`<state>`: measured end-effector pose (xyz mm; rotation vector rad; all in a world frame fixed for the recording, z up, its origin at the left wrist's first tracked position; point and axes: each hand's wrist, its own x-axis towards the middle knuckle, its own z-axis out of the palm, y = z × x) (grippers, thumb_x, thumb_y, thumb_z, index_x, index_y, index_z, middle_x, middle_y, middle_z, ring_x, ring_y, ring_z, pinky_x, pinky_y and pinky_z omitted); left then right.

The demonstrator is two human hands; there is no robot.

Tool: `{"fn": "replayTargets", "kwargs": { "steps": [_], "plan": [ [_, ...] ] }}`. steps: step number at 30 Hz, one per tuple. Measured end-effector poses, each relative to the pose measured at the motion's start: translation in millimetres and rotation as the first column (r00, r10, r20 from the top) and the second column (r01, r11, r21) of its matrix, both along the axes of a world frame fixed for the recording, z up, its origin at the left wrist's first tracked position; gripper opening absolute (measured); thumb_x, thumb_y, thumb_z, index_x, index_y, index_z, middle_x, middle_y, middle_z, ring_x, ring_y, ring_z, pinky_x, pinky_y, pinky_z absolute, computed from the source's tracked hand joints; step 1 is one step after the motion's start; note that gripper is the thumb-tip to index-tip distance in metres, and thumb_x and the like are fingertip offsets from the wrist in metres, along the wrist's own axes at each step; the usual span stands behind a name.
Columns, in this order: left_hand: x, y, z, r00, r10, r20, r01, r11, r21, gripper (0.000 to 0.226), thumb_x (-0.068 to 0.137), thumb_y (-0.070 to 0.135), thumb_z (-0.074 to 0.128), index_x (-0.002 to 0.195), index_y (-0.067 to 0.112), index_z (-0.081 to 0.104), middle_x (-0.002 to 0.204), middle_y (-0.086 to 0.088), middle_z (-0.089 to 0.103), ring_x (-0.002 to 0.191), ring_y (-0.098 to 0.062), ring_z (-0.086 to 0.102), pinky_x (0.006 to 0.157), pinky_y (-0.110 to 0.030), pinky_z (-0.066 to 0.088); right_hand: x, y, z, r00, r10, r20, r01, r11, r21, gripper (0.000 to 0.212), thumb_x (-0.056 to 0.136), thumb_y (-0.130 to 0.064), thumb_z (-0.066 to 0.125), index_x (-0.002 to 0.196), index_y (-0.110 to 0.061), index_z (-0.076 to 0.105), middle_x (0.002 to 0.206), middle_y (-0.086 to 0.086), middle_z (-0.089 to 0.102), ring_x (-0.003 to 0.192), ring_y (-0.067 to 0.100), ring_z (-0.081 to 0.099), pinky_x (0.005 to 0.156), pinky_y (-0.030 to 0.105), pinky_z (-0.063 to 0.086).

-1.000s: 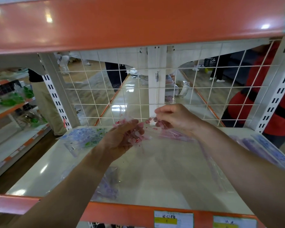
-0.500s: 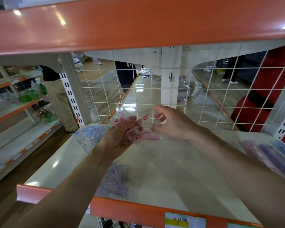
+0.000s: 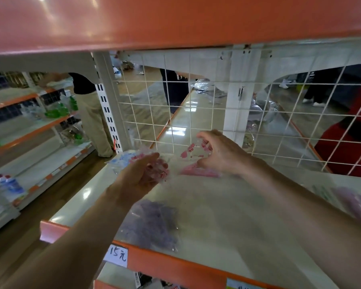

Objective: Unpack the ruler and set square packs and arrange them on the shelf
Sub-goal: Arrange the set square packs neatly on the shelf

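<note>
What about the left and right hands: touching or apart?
Apart. The head view shows shelf between the left hand, gripping a crumpled wrapper, and the right hand, pinching a pink-printed pack.

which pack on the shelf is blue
The blue pack at the back left corner of the shelf, just beyond the left hand; the others are pink or purple.

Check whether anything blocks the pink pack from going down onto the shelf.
Nothing visible does. The shelf by the pink pack is free; a purple pack lies at the front edge, a blue pack behind the left hand.
</note>
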<state>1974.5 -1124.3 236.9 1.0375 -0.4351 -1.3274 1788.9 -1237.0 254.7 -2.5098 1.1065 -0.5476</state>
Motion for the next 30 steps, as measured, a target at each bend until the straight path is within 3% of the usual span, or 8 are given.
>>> {"fn": "replayTargets", "kwargs": {
  "steps": [4,7,10,16,18,20,23,30],
  "plan": [
    [12.0,4.1,-6.7,0.998,0.057,-0.039,-0.056,0.998,0.026,0.006,0.094,0.007,0.051,0.090,0.005,0.055,0.075,-0.014,0.064,0.049,-0.015,0.061,0.037,-0.017,0.045,6.9,-1.3,-8.3,0.944,0.048,0.326,-0.158,0.935,0.318,0.047,0.080,-0.018,0.074,0.122,-0.017,0.053,0.119,0.006,0.057,0.086,0.011,0.052,0.075,0.023,0.046],
    [10.2,1.1,-7.7,0.995,0.035,-0.090,-0.034,0.999,0.018,0.002,0.094,0.006,0.050,0.094,0.004,0.052,0.072,-0.013,0.061,0.044,-0.015,0.060,0.034,-0.016,0.042,-0.4,0.2,-7.2,0.678,-0.180,0.713,-0.622,0.376,0.687,0.031,0.078,-0.018,0.072,0.106,-0.011,0.062,0.107,0.011,0.064,0.087,0.016,0.061,0.070,0.028,0.055],
    [4.1,-5.7,-7.4,0.999,0.032,-0.041,-0.029,0.998,0.063,0.003,0.091,0.006,0.055,0.090,0.003,0.055,0.072,-0.014,0.063,0.044,-0.016,0.061,0.038,-0.018,0.046,-9.4,0.5,-8.9,0.487,-0.213,0.847,-0.863,0.032,0.504,0.064,0.070,-0.029,0.083,0.124,-0.005,0.060,0.111,0.010,0.066,0.091,0.017,0.066,0.070,0.025,0.056],
    [-7.7,-15.8,-5.3,1.000,-0.002,0.003,0.001,0.993,0.117,0.003,0.087,0.006,0.060,0.090,0.005,0.059,0.069,-0.012,0.069,0.053,-0.018,0.066,0.045,-0.022,0.051,-12.5,2.8,-0.6,0.385,-0.224,0.895,-0.923,-0.084,0.376,0.061,0.080,-0.021,0.074,0.132,0.001,0.051,0.121,0.018,0.063,0.101,0.024,0.067,0.077,0.031,0.058],
    [-9.0,-15.9,-3.5,1.000,-0.002,0.012,0.001,0.993,0.118,0.002,0.088,0.006,0.059,0.090,0.005,0.059,0.068,-0.012,0.068,0.052,-0.018,0.066,0.045,-0.022,0.051,-14.8,2.7,4.6,0.486,-0.173,0.857,-0.864,0.053,0.501,0.046,0.084,-0.020,0.066,0.126,-0.003,0.058,0.118,0.013,0.066,0.098,0.019,0.067,0.075,0.028,0.057],
    [-6.6,-14.9,-2.6,1.000,0.010,0.016,-0.012,0.993,0.118,0.003,0.088,0.006,0.059,0.091,0.005,0.058,0.066,-0.012,0.068,0.050,-0.018,0.065,0.044,-0.022,0.050,-14.6,-5.0,6.5,0.724,-0.117,0.679,-0.569,0.454,0.685,0.038,0.083,-0.018,0.064,0.118,-0.006,0.061,0.111,0.010,0.068,0.091,0.013,0.066,0.072,0.025,0.055],
    [-0.8,-12.4,-3.6,1.000,0.023,0.006,-0.023,0.992,0.124,0.004,0.089,0.007,0.058,0.090,0.003,0.059,0.068,-0.014,0.067,0.051,-0.020,0.066,0.045,-0.025,0.054,-10.8,-25.0,-5.2,0.955,-0.095,0.281,-0.055,0.875,0.481,0.036,0.078,-0.022,0.076,0.104,0.000,0.067,0.096,0.011,0.068,0.090,0.022,0.065,0.077,0.031,0.050],
    [7.0,-7.4,-7.4,0.997,0.051,-0.064,-0.044,0.993,0.111,0.023,0.091,0.005,0.052,0.113,-0.001,0.054,0.090,-0.018,0.065,0.059,-0.023,0.068,0.044,-0.025,0.053,16.6,-30.1,-26.0,0.984,-0.060,-0.168,0.095,0.974,0.208,0.039,0.075,-0.050,0.075,0.075,-0.018,0.051,0.075,-0.003,0.050,0.073,0.020,0.050,0.056,0.027,0.034]
  ]
}}
